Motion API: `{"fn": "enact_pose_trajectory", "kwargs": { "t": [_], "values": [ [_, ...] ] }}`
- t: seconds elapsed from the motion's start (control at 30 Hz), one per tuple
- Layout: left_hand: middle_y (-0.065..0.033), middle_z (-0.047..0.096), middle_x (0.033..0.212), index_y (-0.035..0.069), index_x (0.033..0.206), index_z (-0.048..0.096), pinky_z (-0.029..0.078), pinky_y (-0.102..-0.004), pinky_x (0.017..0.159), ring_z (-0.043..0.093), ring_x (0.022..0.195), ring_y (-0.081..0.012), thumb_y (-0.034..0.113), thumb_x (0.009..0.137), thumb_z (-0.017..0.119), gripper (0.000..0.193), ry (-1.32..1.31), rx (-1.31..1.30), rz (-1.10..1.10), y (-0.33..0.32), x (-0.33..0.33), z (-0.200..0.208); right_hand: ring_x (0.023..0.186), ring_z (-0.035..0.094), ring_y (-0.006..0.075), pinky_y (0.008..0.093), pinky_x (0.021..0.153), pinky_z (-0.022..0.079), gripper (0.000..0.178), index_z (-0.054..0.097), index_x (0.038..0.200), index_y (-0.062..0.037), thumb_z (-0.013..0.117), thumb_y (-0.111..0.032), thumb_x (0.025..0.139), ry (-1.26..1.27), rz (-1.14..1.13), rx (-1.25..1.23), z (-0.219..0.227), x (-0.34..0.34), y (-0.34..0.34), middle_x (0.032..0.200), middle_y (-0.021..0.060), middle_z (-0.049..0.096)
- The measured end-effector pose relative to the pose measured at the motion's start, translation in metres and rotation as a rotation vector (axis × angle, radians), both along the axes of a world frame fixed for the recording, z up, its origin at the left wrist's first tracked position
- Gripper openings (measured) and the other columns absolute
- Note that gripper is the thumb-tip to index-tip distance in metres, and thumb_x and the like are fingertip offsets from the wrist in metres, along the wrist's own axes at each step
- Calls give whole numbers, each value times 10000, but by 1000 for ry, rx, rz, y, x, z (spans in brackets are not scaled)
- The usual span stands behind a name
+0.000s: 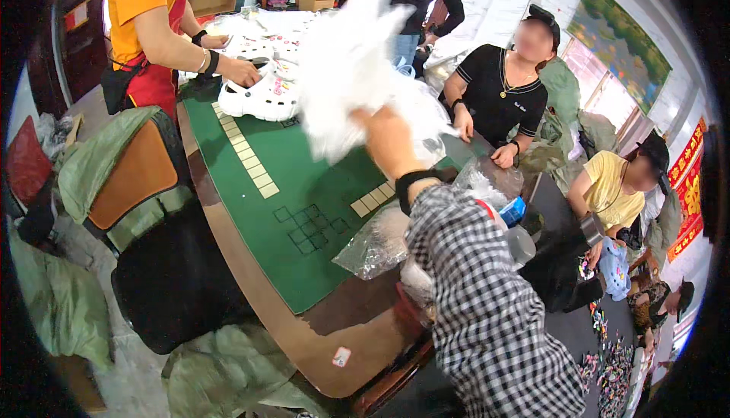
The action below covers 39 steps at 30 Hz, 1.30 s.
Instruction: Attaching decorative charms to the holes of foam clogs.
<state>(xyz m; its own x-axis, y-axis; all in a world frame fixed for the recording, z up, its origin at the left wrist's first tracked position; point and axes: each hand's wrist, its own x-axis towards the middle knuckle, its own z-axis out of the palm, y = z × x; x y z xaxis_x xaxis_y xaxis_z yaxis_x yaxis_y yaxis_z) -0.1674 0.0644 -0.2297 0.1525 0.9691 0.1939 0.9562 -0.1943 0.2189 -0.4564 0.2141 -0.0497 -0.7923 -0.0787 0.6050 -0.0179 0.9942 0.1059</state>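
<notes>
My right hand (388, 140) reaches out over the table from the lower right, in a checked sleeve with a black wristband. Its fingers are closed on a thin white plastic bag (342, 68), raised above the green mat and smeared by motion. More white plastic (426, 125) hangs or lies just beyond the hand. Past the bag, large white clogs (262, 97) with small decorations stand on the far part of the table. A clear plastic bag (376, 243) lies left of my forearm. My left hand is out of view.
The green mat (251, 228) has rows of cream rectangles. A person in orange (144, 19) touches the clogs; others sit along the right. Small colourful pieces (616, 372) cover a dark table at the lower right. An orange-backed chair (137, 175) stands at the left.
</notes>
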Motion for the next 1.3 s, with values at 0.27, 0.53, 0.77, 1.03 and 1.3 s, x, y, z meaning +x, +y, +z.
{"fn": "enact_pose_trajectory", "kwargs": {
  "t": [0.27, 0.53, 0.77, 1.03, 1.3],
  "values": [
    [-179, 557, 1200, -1, 1026, 679, 411, -457, 950, 470, 1164, -314, 161, 866, 550, 261, 26, -94, -45, 1, 1, 0, 986, 539, 222, 370, 815, 452, 311, 648, 1064, -153, 642, -115, 755, -279, -23, 344, -112, -4, -17, 1195, 77, 553],
    [-194, 547, 1228, -8, 1039, 677, 402, -476, 977, 461, 1188, -328, 154, 874, 546, 266, 72, -91, -136, 11, 33, 41, 986, 582, 347, 455, 795, 490, 825, 439, 1367, -73, 797, -233, 641, -569, -41, 160, -24, 43, -5, 1356, 204, 403],
    [-207, 539, 1252, -15, 1050, 675, 394, -492, 1000, 454, 1208, -341, 148, 882, 542, 269, 171, -34, -361, 14, 105, 91, 936, 582, 416, 474, 828, 480, 184, 619, 904, 24, 539, -79, 774, -515, -4, -141, 36, 112, 5, 965, 260, 593],
    [-177, 570, 1011, -39, 978, 622, 448, -411, 902, 549, 997, -336, 93, 792, 515, 252, -127, 57, -127, -3, 90, 130, 888, 613, 185, 315, 757, 479, 372, 620, 1090, 19, 706, -242, 838, -540, -7, -334, 210, 299, -17, 934, 119, 644],
    [-179, 601, 1211, 14, 1259, 547, 480, -371, 931, 593, 1104, -313, 125, 895, 578, 382, -513, 188, -55, -64, 88, 192, 925, 633, 101, 219, 782, 498, 329, 610, 1178, -29, 606, -251, 934, -349, -121, -656, 282, 545, -16, 989, 54, 660]
  ]
}}
